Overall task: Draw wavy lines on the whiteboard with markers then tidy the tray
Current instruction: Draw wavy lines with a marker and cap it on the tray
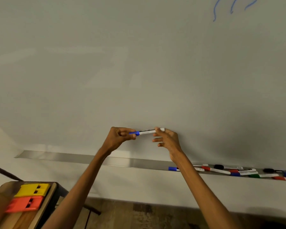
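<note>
Hands meet low in front of the whiteboard (139,63), just above the tray (73,157), sharing one blue marker (146,131). The left hand (120,136) curls fingers and thumb round the blue cap (134,133). From there the white barrel runs rightward, nearly level and rising slightly, to the right hand (167,139), which pinches the far end while its other fingers spread loose. The long axis lies across the body, one hand at each end, so the cap would part or seat along that line; which, I cannot tell. Further right, loose markers (238,171) crowd the tray, and blue wavy lines (231,9) mark the board's top right.
</note>
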A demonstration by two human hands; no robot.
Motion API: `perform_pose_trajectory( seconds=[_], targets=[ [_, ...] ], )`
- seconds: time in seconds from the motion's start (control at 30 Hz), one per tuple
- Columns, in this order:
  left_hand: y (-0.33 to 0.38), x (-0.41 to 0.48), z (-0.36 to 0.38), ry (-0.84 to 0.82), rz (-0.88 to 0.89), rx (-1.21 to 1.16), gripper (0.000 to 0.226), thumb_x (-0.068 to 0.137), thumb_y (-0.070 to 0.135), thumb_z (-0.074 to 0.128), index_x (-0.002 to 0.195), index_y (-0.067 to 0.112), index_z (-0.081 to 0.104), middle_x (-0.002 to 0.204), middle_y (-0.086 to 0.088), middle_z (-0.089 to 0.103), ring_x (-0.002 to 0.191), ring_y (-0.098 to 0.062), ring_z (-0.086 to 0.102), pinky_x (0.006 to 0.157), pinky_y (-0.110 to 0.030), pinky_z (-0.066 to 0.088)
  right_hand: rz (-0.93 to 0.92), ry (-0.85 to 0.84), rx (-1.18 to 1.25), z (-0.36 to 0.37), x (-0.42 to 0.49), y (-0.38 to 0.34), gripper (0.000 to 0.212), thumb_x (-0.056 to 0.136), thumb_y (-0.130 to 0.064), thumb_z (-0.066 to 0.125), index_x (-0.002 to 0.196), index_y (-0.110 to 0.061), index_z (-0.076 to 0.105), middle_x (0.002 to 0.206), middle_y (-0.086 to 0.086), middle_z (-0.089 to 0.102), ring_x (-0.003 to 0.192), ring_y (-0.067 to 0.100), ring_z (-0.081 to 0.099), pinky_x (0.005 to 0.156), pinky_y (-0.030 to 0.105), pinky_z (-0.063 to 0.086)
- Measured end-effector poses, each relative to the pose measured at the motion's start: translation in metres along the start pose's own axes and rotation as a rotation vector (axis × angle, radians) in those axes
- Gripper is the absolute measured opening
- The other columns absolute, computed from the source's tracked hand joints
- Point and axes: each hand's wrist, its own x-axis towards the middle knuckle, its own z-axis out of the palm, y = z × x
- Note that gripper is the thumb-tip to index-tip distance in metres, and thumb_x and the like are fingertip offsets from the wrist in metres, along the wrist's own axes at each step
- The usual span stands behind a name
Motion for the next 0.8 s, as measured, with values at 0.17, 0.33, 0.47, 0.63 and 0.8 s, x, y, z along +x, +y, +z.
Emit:
perform_pose_trajectory(
  seconds=[0.17, 0.33, 0.47, 0.63, 0.8],
  targets=[
    [-0.063, 0.004, -0.010, -0.037, -0.109, 0.434, 0.016, 0.071, 0.013, 0.084, 0.084, 0.017, 0.077, 0.080, 0.007, 0.075, 0.075, -0.002, 0.068, 0.078, -0.028, 0.054, 0.035, -0.089, -0.262, 0.013, 0.021, 0.063, 0.007, 0.086, -0.013, 0.069, 0.087, -0.017, 0.073, 0.086, 0.005, 0.073, 0.072, 0.018, 0.071, 0.060, 0.025, 0.050],
    [-0.123, -0.003, 0.002, 0.041, -0.080, 0.741, 0.017, 0.081, 0.021, 0.076, 0.098, 0.024, 0.073, 0.092, 0.007, 0.074, 0.088, -0.020, 0.065, 0.089, -0.027, 0.034, -0.002, -0.093, -0.623, 0.027, 0.042, 0.138, 0.009, 0.083, -0.018, 0.072, 0.090, -0.022, 0.075, 0.090, -0.006, 0.074, 0.086, 0.007, 0.068, 0.079, 0.022, 0.052],
    [-0.151, -0.008, 0.014, 0.047, -0.059, 0.863, 0.019, 0.094, 0.021, 0.062, 0.111, 0.021, 0.071, 0.092, -0.003, 0.074, 0.092, -0.030, 0.056, 0.081, -0.025, 0.026, -0.073, -0.097, -0.794, 0.035, 0.052, 0.171, 0.014, 0.089, -0.018, 0.067, 0.101, -0.016, 0.074, 0.101, -0.002, 0.073, 0.093, 0.012, 0.067, 0.084, 0.025, 0.053],
    [-0.185, -0.001, 0.018, 0.011, -0.117, 0.910, 0.019, 0.096, 0.018, 0.058, 0.110, 0.019, 0.071, 0.089, -0.007, 0.073, 0.081, -0.030, 0.062, 0.083, -0.030, 0.036, -0.111, -0.051, -0.868, 0.047, 0.061, 0.201, 0.015, 0.089, -0.017, 0.067, 0.103, -0.015, 0.073, 0.101, 0.002, 0.073, 0.092, 0.017, 0.066, 0.084, 0.030, 0.056],
    [-0.213, 0.000, 0.018, -0.023, -0.149, 0.927, 0.021, 0.095, 0.012, 0.056, 0.107, 0.021, 0.071, 0.091, -0.006, 0.074, 0.083, -0.030, 0.062, 0.082, -0.032, 0.041, -0.117, -0.040, -0.936, 0.054, 0.063, 0.220, 0.010, 0.090, -0.014, 0.065, 0.095, -0.013, 0.074, 0.091, 0.007, 0.072, 0.084, 0.023, 0.065, 0.075, 0.034, 0.054]
  ],
)
